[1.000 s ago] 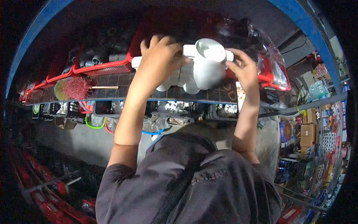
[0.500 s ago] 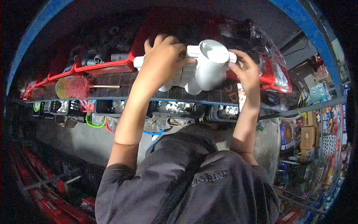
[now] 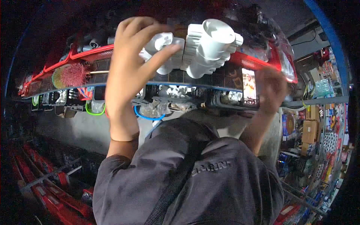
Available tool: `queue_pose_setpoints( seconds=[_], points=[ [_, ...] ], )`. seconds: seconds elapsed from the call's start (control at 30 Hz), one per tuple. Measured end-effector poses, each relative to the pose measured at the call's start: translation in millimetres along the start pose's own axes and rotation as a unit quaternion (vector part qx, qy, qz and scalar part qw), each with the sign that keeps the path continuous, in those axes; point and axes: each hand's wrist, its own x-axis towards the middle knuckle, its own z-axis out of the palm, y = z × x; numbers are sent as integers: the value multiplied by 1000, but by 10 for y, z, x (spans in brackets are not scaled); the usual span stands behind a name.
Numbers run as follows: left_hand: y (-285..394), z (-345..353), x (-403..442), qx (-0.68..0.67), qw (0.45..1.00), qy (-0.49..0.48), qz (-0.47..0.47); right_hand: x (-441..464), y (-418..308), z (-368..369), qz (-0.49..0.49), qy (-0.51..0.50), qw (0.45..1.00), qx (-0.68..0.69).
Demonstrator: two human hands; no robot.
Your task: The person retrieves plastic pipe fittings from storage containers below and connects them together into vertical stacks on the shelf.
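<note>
A stack of white plastic pipe fittings (image 3: 213,47) stands on the shelf, with a wide round socket opening at its top. Left of it is another group of white pipe fittings (image 3: 164,40). In front of that group is my left hand (image 3: 131,62), thumb and fingers spread apart; nothing appears gripped. To the right, my right hand (image 3: 273,88) is away from the fittings, beside a lit phone (image 3: 249,86). Motion blur and shadow hide its fingers.
Red plastic baskets (image 3: 92,55) with grey fittings line the shelf's back. A pink duster (image 3: 73,74) lies at the left. Below the shelf edge are dark bins (image 3: 176,92) of white parts and a blue-rimmed basket (image 3: 150,114). A blue post (image 3: 335,48) rises at right.
My right hand has left the white fittings and moved right and down, beside the phone. My left hand has moved left, its fingers spreading. The fittings appear higher in view.
</note>
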Motion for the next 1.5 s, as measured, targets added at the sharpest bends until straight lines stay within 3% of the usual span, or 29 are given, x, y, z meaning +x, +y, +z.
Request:
queue_pose_setpoints(
  seconds=[0.07, 0.1, 0.13, 0.17, 0.2, 0.23, 0.27, 0.33, 0.37, 0.5, 0.57, 0.63, 0.7, 0.77, 0.8, 0.87, 0.9, 0.93, 1.0, 1.03, 1.07, 1.1, 1.2, 1.23, 1.37, 1.4, 1.43, 1.47, 1.5],
  points=[
    [99, -216, -211, -312, 935, -121, -113, -146, -71, -246, 166, -393, 903, 54],
    [64, -216, -297, -422, 890, -173, 20, -168, -64, -222, 244, -550, 799, -8],
    [71, -229, -301, -522, 775, -352, 62, -311, -75, -152, 345, -596, 724, -41],
    [165, -135, -358, -588, 684, -415, 116, -534, 43, -165, 328, -642, 691, -53],
    [282, -5, -429, -630, 623, -430, 174, -1086, 187, -501, 367, -510, 777, 25],
    [348, 126, -538, -662, 589, -424, 184, -1021, 141, -413, 369, -513, 775, 28],
    [392, 227, -623, -694, 553, -418, 195, -886, 29, -255, 411, -606, 678, -69],
    [415, 319, -634, -693, 556, -418, 192, -746, -112, -140, 423, -674, 583, -166],
    [428, 340, -649, -691, 561, -418, 181, -791, -95, -140, 426, -674, 581, -165],
    [425, 472, -717, -685, 523, -442, 249, -997, 37, -229, 360, -676, 610, -202],
    [387, 488, -780, -701, 531, -423, 219, -1073, 79, -284, 345, -661, 624, -234],
    [304, 542, -751, -701, 520, -423, 243, -1140, 113, -214, 271, -623, 725, -114],
    [329, 564, -832, -734, 502, -406, 211, -1090, 195, -197, 325, -625, 702, -107],
    [239, 640, -963, -772, 467, -400, 159, -1172, 418, -240, 447, -670, 592, 6],
    [164, 686, -1096, -796, 445, -400, 95, -1201, 440, -157, 505, -596, 623, -47],
    [-116, 853, -1511, -740, 510, -431, -79, -1454, 747, -83, 471, -519, 710, -70],
    [-236, 936, -1793, -659, 559, -437, -251, -1532, 893, 38, 436, -491, 744, -123],
    [-319, 1080, -1984, -579, 638, -386, -331, -1599, 1090, 139, 522, -436, 730, -63],
    [-740, 1485, -2608, -307, 799, -349, -382, -1736, 1507, 419, 478, -385, 770, -175],
    [-890, 1557, -2719, -222, 875, -309, -299, -1729, 1631, 565, 467, -341, 798, -170],
    [-1018, 1627, -2749, -151, 894, -324, -270, -1791, 1872, 688, 483, -298, 803, -180],
    [-1096, 1676, -2706, -175, 878, -326, -305, -1866, 2138, 756, 381, -302, 851, -199],
    [-1506, 2051, -2909, -91, 883, -380, -262, -2046, 2761, 1027, 308, -307, 811, -392],
    [-1564, 2111, -2878, -65, 819, -494, -284, -2055, 2837, 1083, 354, -324, 782, -398],
    [-1991, 2686, -3480, -34, 806, -557, -198, -2652, 3884, 1266, 402, -298, 706, -502],
    [-2054, 2817, -3587, -40, 809, -558, -182, -2888, 4320, 1263, 363, -258, 728, -522],
    [-2125, 2929, -3714, -47, 811, -558, -168, -2909, 4201, 1264, 173, -212, 655, -704],
    [-2205, 3022, -3848, -54, 813, -559, -152, -2914, 4057, 1268, 19, -95, 518, -850],
    [-2291, 3131, -3966, -63, 819, -556, -129, -2907, 4157, 1229, 71, -51, 600, -795]
  ],
)
